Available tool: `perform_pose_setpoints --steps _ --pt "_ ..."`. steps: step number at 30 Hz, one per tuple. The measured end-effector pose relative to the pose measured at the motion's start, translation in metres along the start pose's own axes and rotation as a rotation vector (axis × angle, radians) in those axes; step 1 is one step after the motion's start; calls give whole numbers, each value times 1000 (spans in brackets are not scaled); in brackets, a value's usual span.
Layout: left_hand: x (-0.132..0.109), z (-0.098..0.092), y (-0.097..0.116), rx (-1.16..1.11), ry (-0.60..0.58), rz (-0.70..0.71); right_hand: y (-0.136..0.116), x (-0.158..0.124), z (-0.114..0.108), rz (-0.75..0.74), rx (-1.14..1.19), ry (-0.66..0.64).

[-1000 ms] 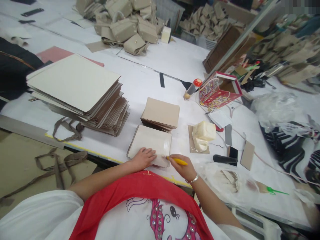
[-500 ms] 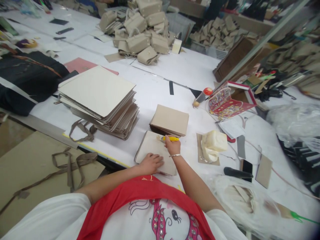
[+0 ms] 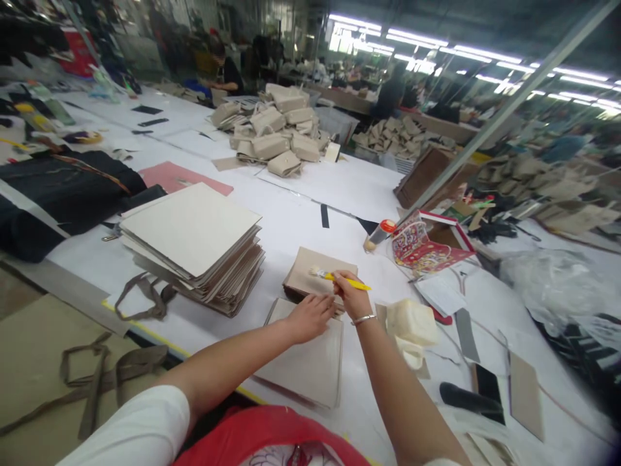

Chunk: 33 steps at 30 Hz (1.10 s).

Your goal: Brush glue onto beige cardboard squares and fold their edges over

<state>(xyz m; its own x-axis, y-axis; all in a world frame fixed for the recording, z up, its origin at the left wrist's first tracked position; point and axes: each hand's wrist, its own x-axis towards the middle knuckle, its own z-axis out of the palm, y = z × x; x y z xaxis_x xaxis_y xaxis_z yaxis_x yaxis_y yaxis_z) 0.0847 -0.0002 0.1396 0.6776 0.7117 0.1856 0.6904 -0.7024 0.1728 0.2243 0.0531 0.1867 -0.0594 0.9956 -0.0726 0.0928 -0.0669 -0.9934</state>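
Note:
My right hand [image 3: 352, 296] is closed around the yellow handle of a paintbrush [image 3: 361, 285]. Its pale bristles point left, over a small stack of beige panels [image 3: 298, 268]. At the near edge of that stack is my left hand [image 3: 310, 318], fingers stretched out and close to my right hand; whether the fingertips touch a panel is hard to see. Beneath my left hand and wrist lies a flat pile of larger beige panels [image 3: 308, 366], close to my body.
To the left rises a tall stack of large panels [image 3: 194, 226]. A creamy block-shaped container [image 3: 412, 321], a black-handled tool [image 3: 468, 398] and a red patterned box [image 3: 427, 243] stand right. Beige bags [image 3: 279, 123] are heaped at the back. A person [image 3: 228, 71] sits beyond.
The view has tilted up. My left hand has moved from the near pile forward to the small stack's edge. The brush has moved from above the near pile to above the small stack.

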Motion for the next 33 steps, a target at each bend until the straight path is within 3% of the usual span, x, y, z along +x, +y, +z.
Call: perform_pose_setpoints --steps 3,6,9,13,20,26,29,31,33 --pt "25 8 -10 24 -98 -103 2 31 16 88 -61 -226" --pt "31 17 -17 11 -154 -151 11 62 23 140 -162 -368" --pt "28 20 -17 8 -135 -144 18 90 21 121 -193 -296" --pt "26 17 -16 9 -132 -144 15 112 23 67 -198 -52" --pt "32 6 -21 1 -175 -104 15 99 43 91 -244 99" --pt "38 2 -12 5 -240 -140 7 57 42 1 -512 20" --pt "31 -8 -16 -61 -122 -58 -8 48 32 55 -376 78" --pt "24 -23 -30 -140 42 -33 -16 46 23 79 -269 192" --pt "22 -40 -53 -243 254 -143 -19 44 16 78 -217 269"
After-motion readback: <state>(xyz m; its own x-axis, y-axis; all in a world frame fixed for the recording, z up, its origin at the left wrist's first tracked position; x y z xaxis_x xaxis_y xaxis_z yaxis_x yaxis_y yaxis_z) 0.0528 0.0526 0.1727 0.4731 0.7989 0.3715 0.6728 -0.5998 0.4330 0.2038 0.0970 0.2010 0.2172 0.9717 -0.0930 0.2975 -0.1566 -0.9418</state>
